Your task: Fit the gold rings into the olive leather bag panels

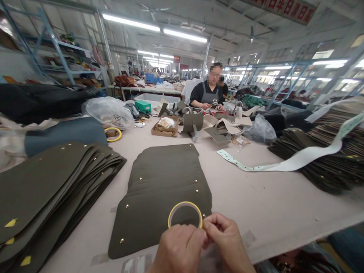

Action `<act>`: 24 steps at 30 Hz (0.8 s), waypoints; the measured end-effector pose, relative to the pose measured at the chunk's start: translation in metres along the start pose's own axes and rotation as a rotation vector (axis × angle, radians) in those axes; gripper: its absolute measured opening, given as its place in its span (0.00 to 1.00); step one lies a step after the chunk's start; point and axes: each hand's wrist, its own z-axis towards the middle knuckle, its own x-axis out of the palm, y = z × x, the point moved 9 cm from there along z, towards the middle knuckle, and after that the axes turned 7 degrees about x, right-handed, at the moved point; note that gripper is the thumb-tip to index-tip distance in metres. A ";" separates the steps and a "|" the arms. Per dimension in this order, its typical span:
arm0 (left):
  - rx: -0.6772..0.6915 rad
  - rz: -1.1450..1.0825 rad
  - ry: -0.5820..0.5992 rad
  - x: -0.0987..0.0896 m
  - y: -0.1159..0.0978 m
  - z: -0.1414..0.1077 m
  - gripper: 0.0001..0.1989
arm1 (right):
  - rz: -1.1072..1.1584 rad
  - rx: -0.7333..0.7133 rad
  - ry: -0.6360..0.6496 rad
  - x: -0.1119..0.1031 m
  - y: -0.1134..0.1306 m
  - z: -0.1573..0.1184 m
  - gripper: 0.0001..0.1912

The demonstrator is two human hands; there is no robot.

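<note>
Across a pale tabletop (pixel 247 206), dark olive panels form a fanned stack (pixel 49 177) along the left edge, a thick pile (pixel 329 173) toward the right edge and an overlapping row (pixel 169 200) near the middle of the near edge. Over the row's near right end, a person's left hand (pixel 176 248) curls around the lower rim of a yellow tape roll (pixel 184 203), seemingly to steady it; the right hand (pixel 225 234) pinches thumb against finger just beside, on something too small to tell. Yellow tabs (pixel 11 223) dot the fanned stack, perhaps as markers. Metal studs (pixel 122 240) show where the row steps, likely so none is covered. Overhead, a banner's (pixel 279 5) red Chinese characters include "日事日毕日清"; a plastic bag (pixel 109 111) toward the far left corner bears an unreadable mark.
</note>
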 end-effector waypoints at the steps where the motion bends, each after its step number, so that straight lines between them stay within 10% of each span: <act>1: 0.011 -0.004 -0.021 -0.001 0.001 0.003 0.14 | 0.000 0.025 -0.013 -0.007 -0.001 0.005 0.17; 11: -0.216 0.149 0.504 0.069 0.069 -0.024 0.05 | -0.385 0.113 0.039 -0.028 -0.006 0.029 0.22; 24: -0.265 0.077 0.540 0.075 0.071 -0.028 0.04 | -0.945 -0.338 0.029 0.000 0.026 0.020 0.12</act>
